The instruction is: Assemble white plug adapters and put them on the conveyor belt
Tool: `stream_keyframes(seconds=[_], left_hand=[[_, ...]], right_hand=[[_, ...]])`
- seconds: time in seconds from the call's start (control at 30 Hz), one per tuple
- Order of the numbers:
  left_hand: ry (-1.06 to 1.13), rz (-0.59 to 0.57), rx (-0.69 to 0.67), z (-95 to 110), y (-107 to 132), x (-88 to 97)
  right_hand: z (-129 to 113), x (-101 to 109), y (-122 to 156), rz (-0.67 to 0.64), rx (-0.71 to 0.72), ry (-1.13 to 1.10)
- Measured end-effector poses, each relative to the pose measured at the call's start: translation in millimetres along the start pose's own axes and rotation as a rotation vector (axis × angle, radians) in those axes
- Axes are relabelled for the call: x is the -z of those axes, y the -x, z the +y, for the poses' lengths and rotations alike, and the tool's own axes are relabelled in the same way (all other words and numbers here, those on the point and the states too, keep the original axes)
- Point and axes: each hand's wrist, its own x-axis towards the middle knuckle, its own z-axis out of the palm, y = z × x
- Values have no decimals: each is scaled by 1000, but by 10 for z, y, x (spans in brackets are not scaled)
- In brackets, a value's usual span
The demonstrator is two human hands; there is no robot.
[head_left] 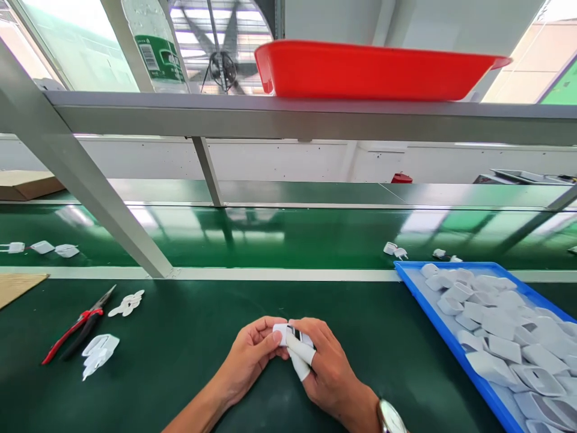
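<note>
Item: one small white piece with a dark part [282, 329], held between my two hands at the centre of the near edge, just above the green surface [171, 355]. My left hand [256, 353]: thumb and fingers pinching its left end. My right hand [329, 368]: fingers closed on its right side, two digits wrapped in white, a round-faced watch [391, 416] at the wrist. All bearings from my hands. At three o'clock: one blue tray [446, 331], heaped with white casings [505, 347]. At nine o'clock: one flat white cluster [100, 353]; just past it, a pair of pliers [85, 320], one grip red, one black, tips pointing to one o'clock; between nine and ten, a smaller white cluster [127, 304]. At twelve, beyond a pale rail: a glossy green strip [293, 234], bearing small white parts at ten [42, 247] and between one and two [395, 250]. Overhead on a grey frame [306, 120]: red plastic tray [383, 72] at one; clear bottle, green label [157, 57], at eleven.
</note>
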Motion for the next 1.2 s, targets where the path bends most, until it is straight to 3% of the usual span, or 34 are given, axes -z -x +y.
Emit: stream_keyframes(seconds=[0.37, 0.7, 0.9, 1.2], left_hand=[[44, -55, 37, 9, 9, -13], [22, -51, 60, 16, 10, -24], [28, -68, 76, 14, 4, -18], [14, -48, 71, -14, -11, -1]], right_hand=[[-45, 11, -27, -43, -126, -191], [-5, 43, -18, -116, -5, 18], [-13, 72, -34, -86, -10, 19], [-39, 44, -49, -139, 13, 117]])
